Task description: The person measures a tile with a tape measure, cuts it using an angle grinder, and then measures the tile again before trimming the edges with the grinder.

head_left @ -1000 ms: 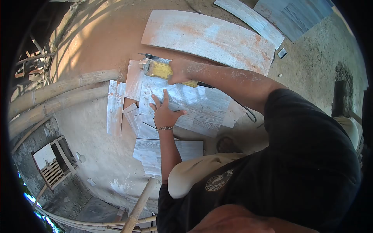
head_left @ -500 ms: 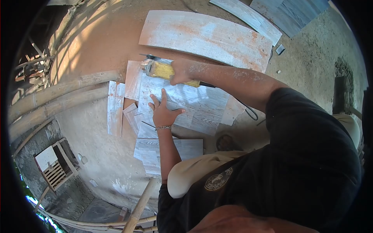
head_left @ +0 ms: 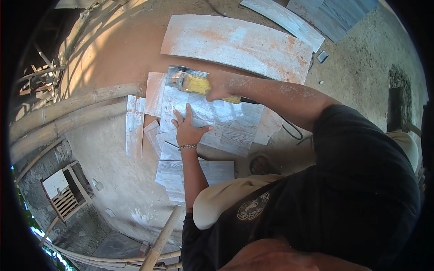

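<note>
My right hand (head_left: pixel 219 86) is wrapped round the yellow body of an angle grinder (head_left: pixel 195 85), whose disc end lies over the upper left part of a grey wood-patterned tile (head_left: pixel 230 122). A dark cord runs from the tool's rear end toward the right. Flat on the same tile, below the grinder, my left hand (head_left: pixel 190 131) has its fingers spread and holds nothing. A chain bracelet is round the left wrist. Whether the disc touches the tile I cannot tell.
Above lies a long dusty board (head_left: pixel 239 43), with more tiles (head_left: pixel 332 16) at the upper right. Narrow tile pieces (head_left: pixel 134 126) lie left. Bamboo poles (head_left: pixel 72 101) extend from the left edge; another pole (head_left: pixel 160 239) stands near my left arm. A cord (head_left: pixel 294 131) loops on the right.
My right hand and the grinder have shifted right and slightly down, and more of the tile's upper left edge shows. My left hand stays spread on the tile.
</note>
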### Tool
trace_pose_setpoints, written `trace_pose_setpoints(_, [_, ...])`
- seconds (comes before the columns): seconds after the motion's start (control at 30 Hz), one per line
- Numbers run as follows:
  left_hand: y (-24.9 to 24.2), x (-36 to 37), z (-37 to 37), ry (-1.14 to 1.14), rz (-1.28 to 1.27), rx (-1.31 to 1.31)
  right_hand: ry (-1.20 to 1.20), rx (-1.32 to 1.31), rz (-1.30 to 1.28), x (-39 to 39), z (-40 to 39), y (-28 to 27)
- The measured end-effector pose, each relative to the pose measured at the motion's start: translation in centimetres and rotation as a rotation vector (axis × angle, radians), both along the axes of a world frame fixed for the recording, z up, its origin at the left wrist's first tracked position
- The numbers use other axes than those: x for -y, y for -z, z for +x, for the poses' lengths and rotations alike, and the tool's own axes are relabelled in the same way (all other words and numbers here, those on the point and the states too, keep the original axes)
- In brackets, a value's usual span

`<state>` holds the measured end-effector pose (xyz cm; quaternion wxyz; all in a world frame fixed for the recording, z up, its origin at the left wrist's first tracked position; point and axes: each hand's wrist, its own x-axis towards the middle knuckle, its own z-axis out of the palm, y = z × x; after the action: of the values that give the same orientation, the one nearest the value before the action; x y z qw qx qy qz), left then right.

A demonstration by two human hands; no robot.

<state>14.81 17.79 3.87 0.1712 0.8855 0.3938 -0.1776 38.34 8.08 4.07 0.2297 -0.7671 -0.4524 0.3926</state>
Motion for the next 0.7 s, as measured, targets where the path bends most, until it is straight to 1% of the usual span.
trace_pose_setpoints(0.1, [0.2,0.0,-0.2,0.020,0.046,0.038,0.000,-0.006,0.001,1.0,0.2,-0.1])
trace_pose_setpoints(0.27, [-0.7,0.4,0.4,-0.045,-0.010,-0.006,0.000,0.009,-0.011,2.1,0.2,-0.6])
trace_pose_setpoints(0.53, [0.1,0.0,-0.1,-0.017,0.004,0.013,-0.072,0.023,-0.076,-0.5,0.3,-1.0])
trace_pose_setpoints(0.6, [0.0,0.1,0.0,-0.010,0.006,0.032,-0.072,0.032,-0.079,0.0,0.5,-1.2])
trace_pose_setpoints(0.7, [-0.5,0.3,0.3,-0.038,-0.010,-0.009,-0.082,0.005,-0.099,1.5,0.6,-1.9])
